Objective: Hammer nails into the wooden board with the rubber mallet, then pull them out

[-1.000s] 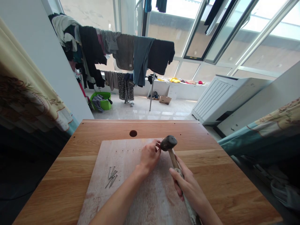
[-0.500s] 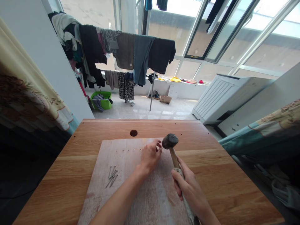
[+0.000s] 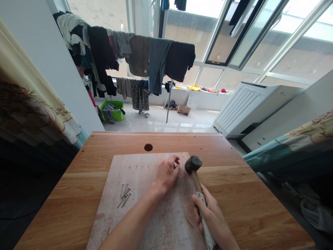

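My right hand (image 3: 210, 211) is wrapped round the handle of a mallet with a dark, blunt head (image 3: 193, 164). The head is beside my left hand, over the right edge of a worn, whitish wooden board (image 3: 171, 222). My left hand (image 3: 168, 173) rests near the board's far edge, fingers curled together in a pinch; what they hold, if anything, is hidden behind them. A row of small dark marks runs along the board left of that hand. Several loose nails (image 3: 125, 195) lie in a small pile on the board's left side.
The board lies on a wooden table (image 3: 241, 198) with a round hole (image 3: 148, 147) near its far edge. Beyond stand a clothes rack hung with laundry (image 3: 158, 59), a green basket (image 3: 118, 114) and a white appliance (image 3: 249, 107). Curtains hang on both sides.
The mallet has come down and slightly to the right, away from my left hand, with my right hand still gripping it. My left hand has barely moved.
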### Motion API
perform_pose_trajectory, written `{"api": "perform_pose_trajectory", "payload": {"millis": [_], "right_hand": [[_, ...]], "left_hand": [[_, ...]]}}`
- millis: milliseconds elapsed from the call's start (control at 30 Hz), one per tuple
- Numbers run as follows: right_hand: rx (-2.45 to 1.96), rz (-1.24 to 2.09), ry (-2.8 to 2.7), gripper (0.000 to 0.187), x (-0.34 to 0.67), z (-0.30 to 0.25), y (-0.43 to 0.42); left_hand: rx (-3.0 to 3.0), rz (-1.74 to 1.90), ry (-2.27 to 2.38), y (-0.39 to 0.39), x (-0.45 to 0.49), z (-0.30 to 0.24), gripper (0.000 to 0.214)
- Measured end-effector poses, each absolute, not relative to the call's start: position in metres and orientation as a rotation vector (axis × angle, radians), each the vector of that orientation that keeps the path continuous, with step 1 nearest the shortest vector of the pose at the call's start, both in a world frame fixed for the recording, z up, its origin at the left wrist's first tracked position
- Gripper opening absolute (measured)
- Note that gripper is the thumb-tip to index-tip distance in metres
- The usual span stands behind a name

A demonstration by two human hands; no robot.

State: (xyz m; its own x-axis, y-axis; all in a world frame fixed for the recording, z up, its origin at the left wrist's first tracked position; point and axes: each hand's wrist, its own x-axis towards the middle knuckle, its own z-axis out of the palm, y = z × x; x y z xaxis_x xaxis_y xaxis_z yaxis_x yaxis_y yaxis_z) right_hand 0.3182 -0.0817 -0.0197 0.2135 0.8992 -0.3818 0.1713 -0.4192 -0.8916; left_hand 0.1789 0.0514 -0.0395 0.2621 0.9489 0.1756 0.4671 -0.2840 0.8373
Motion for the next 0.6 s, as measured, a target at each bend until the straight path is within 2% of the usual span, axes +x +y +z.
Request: {"api": "perform_pose_trajectory", "payload": {"millis": [200,367,600], "right_hand": [[-1.724,1.319,-0.874,0.08,0.322,-0.025,-0.086],[-1.647,1.278,-0.908,0.072,0.319,-0.015,-0.086],[-1.556,1.313,-0.936,0.079,0.312,0.006,-0.083]], "left_hand": [[1.896,0.897,1.298,0.051,0.179,-0.038,0.013],[1.874,0.922,1.299,0.052,0.179,-0.04,0.017],[1.849,0.925,1.295,0.053,0.181,-0.042,0.02]]}}
